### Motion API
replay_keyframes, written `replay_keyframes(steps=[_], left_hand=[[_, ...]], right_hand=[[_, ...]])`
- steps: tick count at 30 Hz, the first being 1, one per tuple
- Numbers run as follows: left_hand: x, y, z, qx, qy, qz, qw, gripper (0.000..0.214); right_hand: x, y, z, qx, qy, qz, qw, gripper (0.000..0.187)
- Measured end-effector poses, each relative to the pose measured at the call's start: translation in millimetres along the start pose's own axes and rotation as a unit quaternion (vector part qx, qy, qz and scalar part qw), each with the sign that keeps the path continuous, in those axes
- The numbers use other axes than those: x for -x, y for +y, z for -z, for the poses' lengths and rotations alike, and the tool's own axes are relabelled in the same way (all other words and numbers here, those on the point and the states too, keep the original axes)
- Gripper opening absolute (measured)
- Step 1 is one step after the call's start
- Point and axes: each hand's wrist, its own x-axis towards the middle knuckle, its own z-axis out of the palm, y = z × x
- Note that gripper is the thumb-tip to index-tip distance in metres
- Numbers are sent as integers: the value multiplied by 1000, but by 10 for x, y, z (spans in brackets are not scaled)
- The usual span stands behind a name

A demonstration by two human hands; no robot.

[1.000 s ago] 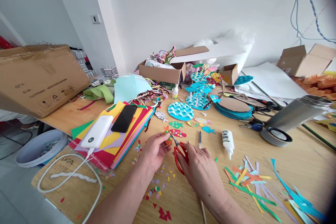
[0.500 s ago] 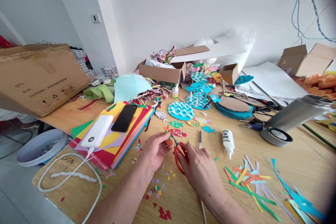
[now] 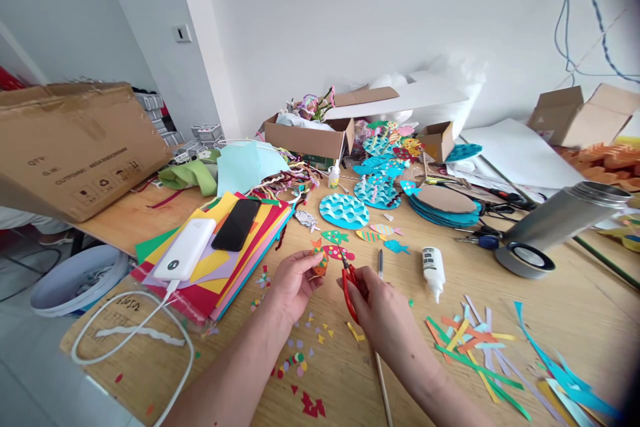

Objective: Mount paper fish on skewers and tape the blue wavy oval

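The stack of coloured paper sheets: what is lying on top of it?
On the stack of coloured paper lie a white power bank and a black phone. The sheets beneath them are partly hidden.

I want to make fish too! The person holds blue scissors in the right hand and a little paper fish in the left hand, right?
Not quite: the scissors are red, not blue. The head view shows the right hand gripping them, and the left hand pinching the little paper fish.
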Motion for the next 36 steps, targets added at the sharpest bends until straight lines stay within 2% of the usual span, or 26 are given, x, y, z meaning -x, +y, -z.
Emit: replay_keyframes(steps=[2,6,12,15,18,27,32,36], left_hand=[[-6,-10,6,-31,3,-7,999,19],[8,-42,11,-110,-12,-14,994,25],[59,-81,-2,-237,-81,-41,967,24],[72,-100,-11,-277,-103,-40,954,25],[72,-115,-10,-299,-110,-34,947,26],[76,-63,6,-261,-124,12,957,28],[68,-62,-13,-270,-96,-17,958,22],[48,-81,-3,-282,-86,-45,955,21]], right_hand=[[-45,24,16,-108,-18,-57,992,25],[-124,41,46,-298,-11,-121,947,34],[-162,28,51,-445,-13,-167,880,37],[-157,48,13,-474,-19,-166,864,36],[-151,60,-20,-480,-17,-165,862,35],[-166,53,24,-484,-5,-174,858,35],[-166,61,33,-487,-4,-185,854,38],[-158,49,33,-498,-26,-192,845,37]])
